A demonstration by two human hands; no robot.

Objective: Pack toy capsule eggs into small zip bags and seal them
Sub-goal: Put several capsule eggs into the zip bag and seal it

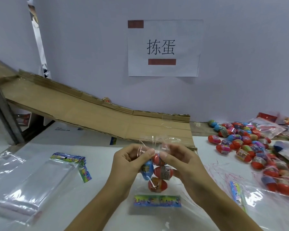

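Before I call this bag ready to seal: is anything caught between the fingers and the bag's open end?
Nothing visible is. The left hand and right hand pinch the clear bag directly at its top, above the four eggs inside. The film there is crumpled, so I cannot tell whether the strip is aligned.

Red and blue capsule eggs (pixel 158 170) inside a clear bag (pixel 157 142) with rainbow-printed header strip (pixel 157 201); brown cardboard ramp (pixel 90 112); white sign (pixel 163 47) with black characters, dark red bars.
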